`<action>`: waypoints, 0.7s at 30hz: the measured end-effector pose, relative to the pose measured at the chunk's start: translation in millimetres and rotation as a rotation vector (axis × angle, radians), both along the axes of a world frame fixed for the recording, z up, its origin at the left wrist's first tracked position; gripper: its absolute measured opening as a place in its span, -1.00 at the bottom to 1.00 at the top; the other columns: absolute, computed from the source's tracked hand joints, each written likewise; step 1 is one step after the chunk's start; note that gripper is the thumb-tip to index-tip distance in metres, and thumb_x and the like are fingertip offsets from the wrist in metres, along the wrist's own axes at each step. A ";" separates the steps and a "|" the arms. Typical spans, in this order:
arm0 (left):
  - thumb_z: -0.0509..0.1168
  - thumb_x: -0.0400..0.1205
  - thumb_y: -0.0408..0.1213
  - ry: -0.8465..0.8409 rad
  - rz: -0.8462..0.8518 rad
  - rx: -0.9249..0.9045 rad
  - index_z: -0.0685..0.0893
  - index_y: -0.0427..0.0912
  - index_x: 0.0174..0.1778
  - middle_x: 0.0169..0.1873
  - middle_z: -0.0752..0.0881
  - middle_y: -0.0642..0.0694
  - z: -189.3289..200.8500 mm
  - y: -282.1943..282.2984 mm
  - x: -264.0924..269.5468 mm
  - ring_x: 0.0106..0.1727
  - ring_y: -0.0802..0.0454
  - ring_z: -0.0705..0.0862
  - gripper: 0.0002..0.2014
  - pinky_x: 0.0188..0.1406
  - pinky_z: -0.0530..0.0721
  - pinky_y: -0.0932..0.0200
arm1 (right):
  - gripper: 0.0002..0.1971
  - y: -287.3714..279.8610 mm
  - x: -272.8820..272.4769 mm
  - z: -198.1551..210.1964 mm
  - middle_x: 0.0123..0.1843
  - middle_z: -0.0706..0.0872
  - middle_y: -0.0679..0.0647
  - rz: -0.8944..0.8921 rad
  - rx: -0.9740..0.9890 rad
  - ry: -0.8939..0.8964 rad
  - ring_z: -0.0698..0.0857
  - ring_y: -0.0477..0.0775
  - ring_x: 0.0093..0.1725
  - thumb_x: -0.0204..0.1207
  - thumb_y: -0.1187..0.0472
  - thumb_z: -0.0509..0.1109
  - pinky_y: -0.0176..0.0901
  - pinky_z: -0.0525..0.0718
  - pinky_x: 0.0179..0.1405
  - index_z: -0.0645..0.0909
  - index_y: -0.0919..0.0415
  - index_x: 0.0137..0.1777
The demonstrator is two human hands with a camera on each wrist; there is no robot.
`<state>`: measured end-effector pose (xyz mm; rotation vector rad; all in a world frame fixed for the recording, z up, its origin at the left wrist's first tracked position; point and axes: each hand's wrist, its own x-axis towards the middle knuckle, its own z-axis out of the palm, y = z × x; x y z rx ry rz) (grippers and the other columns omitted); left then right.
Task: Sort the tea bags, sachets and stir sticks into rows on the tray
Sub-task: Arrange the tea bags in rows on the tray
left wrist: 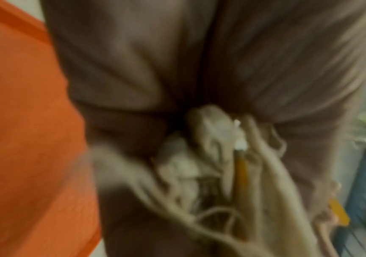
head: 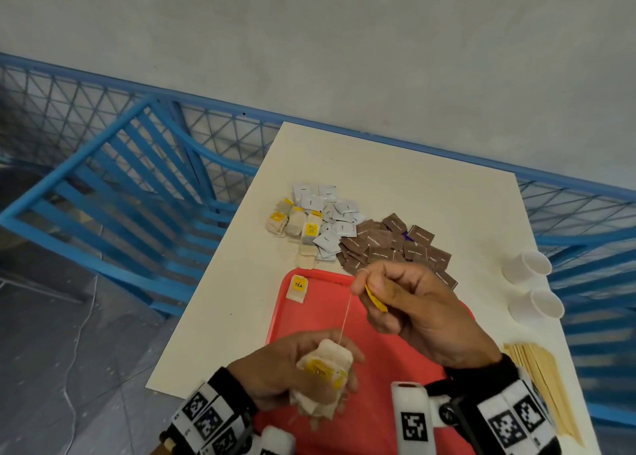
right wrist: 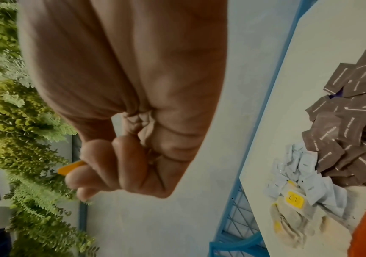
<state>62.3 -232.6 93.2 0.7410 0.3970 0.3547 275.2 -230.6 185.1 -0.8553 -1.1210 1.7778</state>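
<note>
My left hand [head: 303,372] grips a bunch of tea bags [head: 325,373] above the near part of the red tray [head: 389,368]. My right hand [head: 406,299] pinches a yellow tag [head: 375,298] higher up; a thin string [head: 346,313] runs from it down to the bunch. One tea bag [head: 297,287] lies flat in the tray's far left corner. Beyond the tray lie loose tea bags [head: 292,224], white sachets [head: 330,213] and brown sachets [head: 395,244]. The left wrist view shows the gripped tea bags [left wrist: 210,165], blurred. In the right wrist view my curled fingers [right wrist: 116,161] hold the tag [right wrist: 71,167].
Two white paper cups [head: 528,268] lie on their sides at the table's right edge. Wooden stir sticks [head: 543,385] are stacked near the right front. A blue chair [head: 113,196] stands left of the white table [head: 241,299], with blue mesh fencing behind.
</note>
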 end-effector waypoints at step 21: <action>0.65 0.36 -0.05 0.546 0.394 0.469 0.76 -0.06 -0.08 -0.52 0.63 -0.06 24.5 37.0 8.6 -0.57 0.02 0.53 -0.69 -0.61 0.46 0.27 | -0.72 1.1 33.4 29.8 -0.31 0.65 0.06 -0.153 0.085 -0.331 0.49 -0.02 -0.39 0.54 0.06 0.46 -0.30 0.48 -0.41 0.78 0.22 0.12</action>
